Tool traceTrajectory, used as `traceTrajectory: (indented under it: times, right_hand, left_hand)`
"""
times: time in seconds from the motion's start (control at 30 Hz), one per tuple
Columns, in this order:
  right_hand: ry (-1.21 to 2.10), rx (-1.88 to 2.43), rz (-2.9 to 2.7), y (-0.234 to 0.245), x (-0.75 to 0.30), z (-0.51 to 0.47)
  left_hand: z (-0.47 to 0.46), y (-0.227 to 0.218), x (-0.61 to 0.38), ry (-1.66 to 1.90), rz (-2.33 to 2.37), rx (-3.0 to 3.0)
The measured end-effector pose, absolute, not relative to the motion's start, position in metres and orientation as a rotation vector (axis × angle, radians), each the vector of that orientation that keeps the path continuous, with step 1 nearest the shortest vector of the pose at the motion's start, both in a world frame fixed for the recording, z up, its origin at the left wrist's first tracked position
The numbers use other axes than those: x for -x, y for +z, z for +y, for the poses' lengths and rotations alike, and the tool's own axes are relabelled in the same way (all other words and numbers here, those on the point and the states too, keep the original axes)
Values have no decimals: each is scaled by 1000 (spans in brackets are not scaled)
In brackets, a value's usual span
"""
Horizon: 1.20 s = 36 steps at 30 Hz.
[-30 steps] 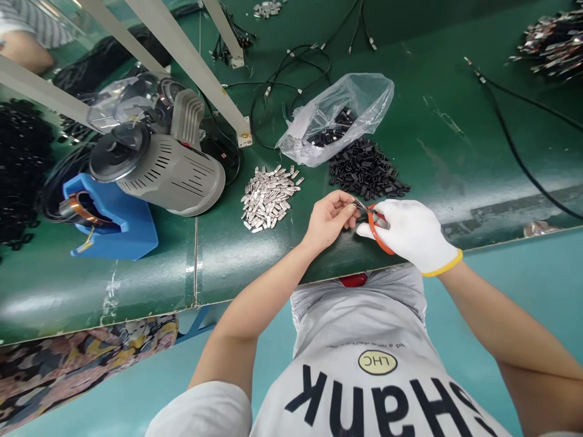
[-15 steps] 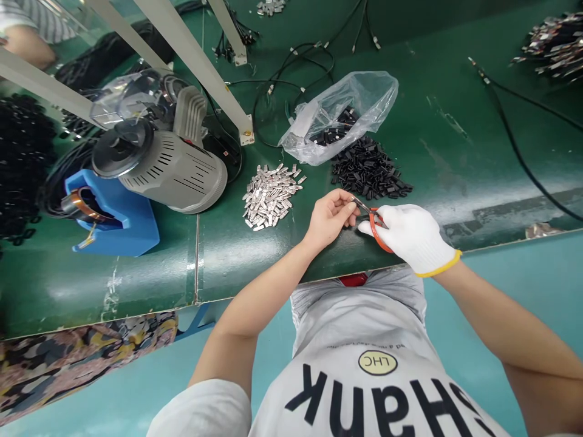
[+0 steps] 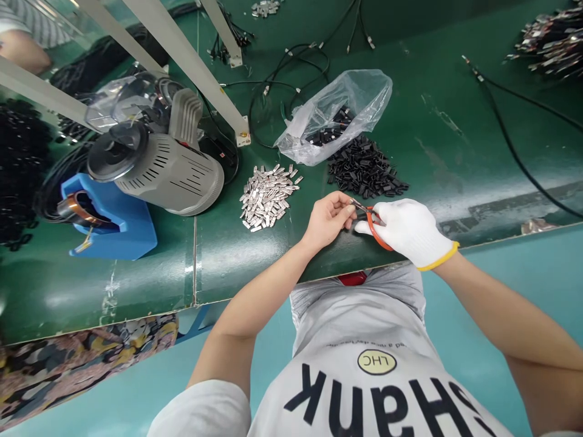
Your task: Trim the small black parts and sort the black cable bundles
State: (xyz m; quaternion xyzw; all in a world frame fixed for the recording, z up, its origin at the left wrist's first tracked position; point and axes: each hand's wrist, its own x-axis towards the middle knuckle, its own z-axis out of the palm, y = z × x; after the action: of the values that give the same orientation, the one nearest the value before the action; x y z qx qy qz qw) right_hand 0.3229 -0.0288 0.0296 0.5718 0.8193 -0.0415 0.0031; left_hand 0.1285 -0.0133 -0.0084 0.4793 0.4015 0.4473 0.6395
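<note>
My right hand point(image 3: 407, 229), in a white knitted glove with a yellow cuff, is closed around red-handled pliers point(image 3: 372, 226). Their metal jaws point left, at the fingertips of my left hand point(image 3: 328, 220). That hand is bare, its thumb and forefinger pinched together at the jaws; whatever sits between them is too small to make out. Just beyond both hands lies a heap of small black plastic pieces point(image 3: 367, 170). A pile of small silver metal connectors point(image 3: 266, 197) rests to the left of my left hand.
A clear plastic bag point(image 3: 364, 97) holding more black pieces lies behind the heap. To the left stand a grey machine point(image 3: 170, 173), a blue tape dispenser point(image 3: 136, 227) and white frame posts point(image 3: 191, 67). Black cables point(image 3: 505, 130) lie at right. Another person's arm point(image 3: 22, 51) shows top left.
The whole view has shifted slightly. Both hands keep their places at the table's front edge, the pliers still at the left fingertips.
</note>
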Motion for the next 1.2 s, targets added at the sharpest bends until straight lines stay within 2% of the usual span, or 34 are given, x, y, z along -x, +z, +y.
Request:
traceTrajectory:
  times: [1.2]
  right_hand:
    - [-64, -1583, 2579, 39, -336, -20]
  left_hand:
    - [-15, -14, -136, 1054, 974, -1145]
